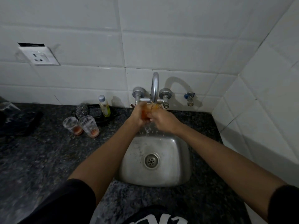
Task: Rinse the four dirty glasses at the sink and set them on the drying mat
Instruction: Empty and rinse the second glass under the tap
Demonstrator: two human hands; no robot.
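Under the chrome tap [155,86] I hold a glass [149,110] with orange residue, and water runs over it and falls into the steel sink [181,167]. My left hand [137,117] grips the glass from the left. My right hand [163,121] holds it from the right, fingers at its rim. Two more dirty glasses [71,125] [89,126] with orange dregs stand side by side on the dark granite counter left of the sink. A dark mat [19,120] lies at the far left of the counter.
A steel scrubber [82,110], a dark sponge and a small bottle of yellow liquid [104,106] sit on a black tray behind the two glasses. A wall socket [38,56] is up left. White tiled walls close the back and right.
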